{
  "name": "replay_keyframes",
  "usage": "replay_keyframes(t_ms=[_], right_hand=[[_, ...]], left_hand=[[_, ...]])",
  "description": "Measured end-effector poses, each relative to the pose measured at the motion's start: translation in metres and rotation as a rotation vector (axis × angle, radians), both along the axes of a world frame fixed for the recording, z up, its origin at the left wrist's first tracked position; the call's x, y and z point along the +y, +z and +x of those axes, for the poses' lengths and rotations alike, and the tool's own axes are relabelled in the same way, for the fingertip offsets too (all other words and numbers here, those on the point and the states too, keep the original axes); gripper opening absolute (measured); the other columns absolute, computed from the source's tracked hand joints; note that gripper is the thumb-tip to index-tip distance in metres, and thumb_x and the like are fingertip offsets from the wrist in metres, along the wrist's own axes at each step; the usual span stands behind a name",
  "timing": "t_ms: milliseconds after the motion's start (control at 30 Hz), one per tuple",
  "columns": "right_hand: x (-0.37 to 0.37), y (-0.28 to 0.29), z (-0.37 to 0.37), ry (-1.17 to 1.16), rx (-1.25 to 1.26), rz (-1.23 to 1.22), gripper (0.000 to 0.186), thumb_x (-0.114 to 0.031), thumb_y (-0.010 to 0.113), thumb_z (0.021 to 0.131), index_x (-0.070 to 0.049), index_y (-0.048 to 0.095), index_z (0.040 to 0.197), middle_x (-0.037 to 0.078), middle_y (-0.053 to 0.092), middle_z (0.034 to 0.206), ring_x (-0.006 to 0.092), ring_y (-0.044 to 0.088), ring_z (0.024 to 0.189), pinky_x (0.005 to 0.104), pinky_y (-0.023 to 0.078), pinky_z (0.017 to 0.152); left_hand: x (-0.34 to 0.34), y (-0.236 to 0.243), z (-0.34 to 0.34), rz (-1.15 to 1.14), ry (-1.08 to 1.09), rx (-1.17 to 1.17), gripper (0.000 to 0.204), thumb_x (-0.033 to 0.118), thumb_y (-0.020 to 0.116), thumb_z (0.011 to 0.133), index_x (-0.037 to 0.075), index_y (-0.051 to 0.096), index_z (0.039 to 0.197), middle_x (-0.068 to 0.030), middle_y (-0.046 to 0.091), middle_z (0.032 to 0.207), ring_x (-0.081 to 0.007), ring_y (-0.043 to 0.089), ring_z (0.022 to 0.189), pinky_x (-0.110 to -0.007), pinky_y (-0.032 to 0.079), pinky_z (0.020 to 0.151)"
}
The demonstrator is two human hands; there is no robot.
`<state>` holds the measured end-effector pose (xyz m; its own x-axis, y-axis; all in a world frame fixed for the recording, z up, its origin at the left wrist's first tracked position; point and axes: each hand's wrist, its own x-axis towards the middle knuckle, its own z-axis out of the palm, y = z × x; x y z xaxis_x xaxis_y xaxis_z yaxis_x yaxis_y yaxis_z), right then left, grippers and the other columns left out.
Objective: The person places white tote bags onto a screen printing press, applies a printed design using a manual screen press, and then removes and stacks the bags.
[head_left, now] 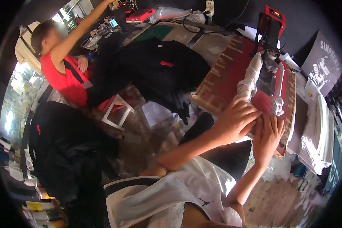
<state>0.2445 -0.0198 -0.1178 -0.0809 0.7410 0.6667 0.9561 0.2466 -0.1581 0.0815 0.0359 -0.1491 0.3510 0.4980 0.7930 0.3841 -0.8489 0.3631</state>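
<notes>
A heat press (271, 22) with a red control box stands at the right. Its handle (250, 74) has two arms wrapped in white cloth or tape, reaching toward me. My left hand (237, 117) is closed round the near end of the thicker wrapped arm. Beside it, my right hand (268, 135) curls over the handle's near end, just below the knotted wrapping (277, 106). The two hands nearly touch at the thumbs, and they hide the part of the handle between them. Under the handle lies the red press bed (226, 81) with a frayed, tan edge.
A co-worker in a red sleeveless top (66, 78) reaches up at the far left. Black shirts (167, 66) lie on the table, and more black cloth (68, 148) hangs at left. A white frame (117, 113) lies mid-table. White cloths (317, 129) hang right of the press.
</notes>
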Motion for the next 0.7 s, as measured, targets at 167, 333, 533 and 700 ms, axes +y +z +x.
replay_keyframes(t_ms=[167, 333, 533, 700], right_hand=[[-0.001, 0.007, -0.001, 0.008, -0.048, -0.023, 0.019, -0.017, 0.064, 0.105, -0.002, 0.070, 0.114, 0.013, 0.066, 0.116, 0.0374, 0.057, 0.116, 0.0528, 0.041, 0.111], [0.004, 0.005, 0.002, 0.016, -0.065, 0.001, 0.018, -0.019, 0.065, 0.104, -0.004, 0.069, 0.112, 0.014, 0.064, 0.111, 0.0389, 0.056, 0.112, 0.0548, 0.039, 0.108], [0.006, 0.010, 0.000, -0.016, -0.081, -0.068, 0.022, -0.021, 0.063, 0.105, -0.003, 0.070, 0.117, 0.015, 0.066, 0.114, 0.0400, 0.056, 0.117, 0.0553, 0.037, 0.112], [0.009, 0.006, 0.006, 0.033, -0.159, -0.030, 0.023, -0.020, 0.060, 0.107, -0.003, 0.070, 0.118, 0.015, 0.067, 0.119, 0.0404, 0.056, 0.119, 0.0556, 0.038, 0.111]], left_hand=[[0.010, 0.006, -0.022, -0.008, -0.019, 0.024, 0.032, 0.013, 0.076, 0.096, 0.002, 0.072, 0.126, -0.0123, 0.070, 0.130, -0.0298, 0.061, 0.134, -0.053, 0.041, 0.122], [0.006, 0.004, -0.019, -0.083, -0.080, -0.021, 0.034, 0.010, 0.077, 0.091, 0.000, 0.072, 0.123, -0.0147, 0.067, 0.131, -0.0330, 0.058, 0.139, -0.055, 0.040, 0.125], [0.003, -0.003, -0.010, -0.080, -0.041, -0.114, 0.028, 0.010, 0.077, 0.091, 0.002, 0.073, 0.117, -0.0120, 0.070, 0.123, -0.0317, 0.062, 0.134, -0.054, 0.042, 0.123], [0.006, -0.003, -0.009, -0.033, 0.014, -0.114, 0.026, 0.011, 0.078, 0.091, 0.004, 0.074, 0.115, -0.0095, 0.071, 0.122, -0.0297, 0.063, 0.132, -0.053, 0.042, 0.123]])
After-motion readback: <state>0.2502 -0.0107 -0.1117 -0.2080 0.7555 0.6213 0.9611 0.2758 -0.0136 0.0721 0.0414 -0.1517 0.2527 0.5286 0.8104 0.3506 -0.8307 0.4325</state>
